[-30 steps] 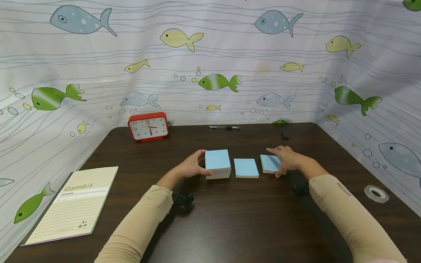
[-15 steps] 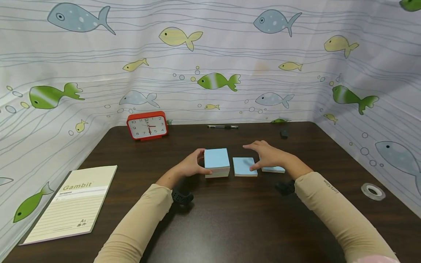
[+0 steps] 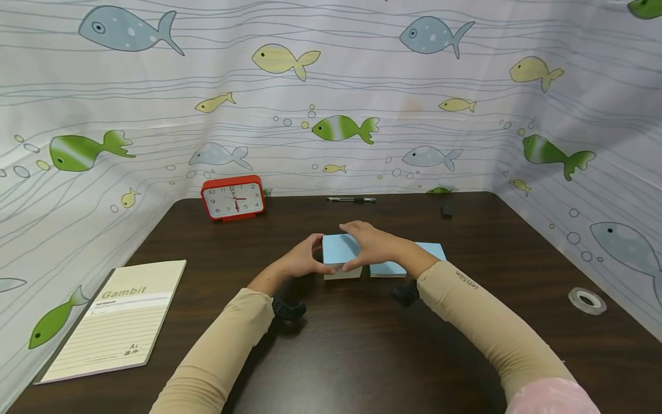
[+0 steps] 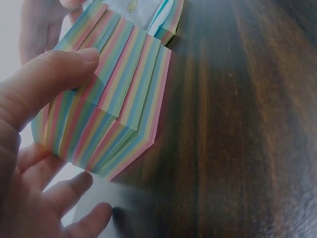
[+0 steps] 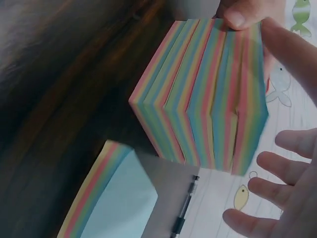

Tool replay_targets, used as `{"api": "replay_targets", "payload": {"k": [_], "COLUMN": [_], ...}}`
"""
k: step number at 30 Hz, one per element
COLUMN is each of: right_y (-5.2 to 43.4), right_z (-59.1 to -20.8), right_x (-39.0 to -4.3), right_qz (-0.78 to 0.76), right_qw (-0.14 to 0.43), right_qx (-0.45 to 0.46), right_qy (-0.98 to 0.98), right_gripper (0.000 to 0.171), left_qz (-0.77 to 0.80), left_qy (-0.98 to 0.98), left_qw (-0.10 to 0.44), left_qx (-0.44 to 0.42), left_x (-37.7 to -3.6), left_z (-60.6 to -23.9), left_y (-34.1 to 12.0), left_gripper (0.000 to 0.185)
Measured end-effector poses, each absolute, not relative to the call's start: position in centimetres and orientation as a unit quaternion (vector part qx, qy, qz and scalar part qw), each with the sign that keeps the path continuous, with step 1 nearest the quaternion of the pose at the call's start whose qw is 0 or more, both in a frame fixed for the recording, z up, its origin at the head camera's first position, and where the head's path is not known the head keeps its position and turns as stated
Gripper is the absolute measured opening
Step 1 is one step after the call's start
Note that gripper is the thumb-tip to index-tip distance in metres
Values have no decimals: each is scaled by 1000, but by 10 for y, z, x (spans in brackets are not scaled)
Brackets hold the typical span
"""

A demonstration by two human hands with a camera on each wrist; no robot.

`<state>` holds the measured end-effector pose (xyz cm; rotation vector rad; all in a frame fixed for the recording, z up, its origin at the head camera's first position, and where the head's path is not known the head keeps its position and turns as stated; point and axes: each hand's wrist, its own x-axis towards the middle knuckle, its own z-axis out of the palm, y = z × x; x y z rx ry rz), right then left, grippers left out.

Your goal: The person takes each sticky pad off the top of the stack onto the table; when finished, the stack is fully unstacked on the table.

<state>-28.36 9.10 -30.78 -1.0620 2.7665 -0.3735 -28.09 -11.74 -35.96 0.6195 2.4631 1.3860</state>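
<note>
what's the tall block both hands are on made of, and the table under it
The tall block looks like matte paper: a thick stack of thin sheets, rainbow-striped at the edges and pale blue on top. The table seems to be dark wood or a wood-look laminate, with streaky grain and a soft sheen.

We see dark wood table (image 3: 331,356) across lower frame. Red alarm clock (image 3: 233,198) upper left of table, against fish-print curtain (image 3: 331,86). Black pen (image 3: 351,199) at top centre, along table's far edge. Small black object (image 3: 447,210) upper right, too small to identify. Lined notebook (image 3: 111,319) marked "Gambit" at lower left. Clear tape roll (image 3: 587,300) at right edge.
</note>
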Motion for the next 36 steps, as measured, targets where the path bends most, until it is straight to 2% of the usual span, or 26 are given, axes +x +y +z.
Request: {"api": "replay_targets", "payload": {"k": [7,23,36], "right_y": [81,109,144], "right_z": [-312,-317,-317], "right_x": [-290,-289,-277], "right_qz": [-83,-115,-143], "right_qw": [98,29,20], "right_qx": [-340,-331,-314], "right_qy": [932,936,938], "right_gripper": [98,98,94], "left_qz": [473,464,459], "left_qy": [845,855,861], "left_qw": [128,131,129], "left_qx": [215,192,179], "left_x": [-281,-282,-283], "left_z": [-359,-359,-359], "left_y": [-117,-114,-113], "left_gripper": [84,85,84]}}
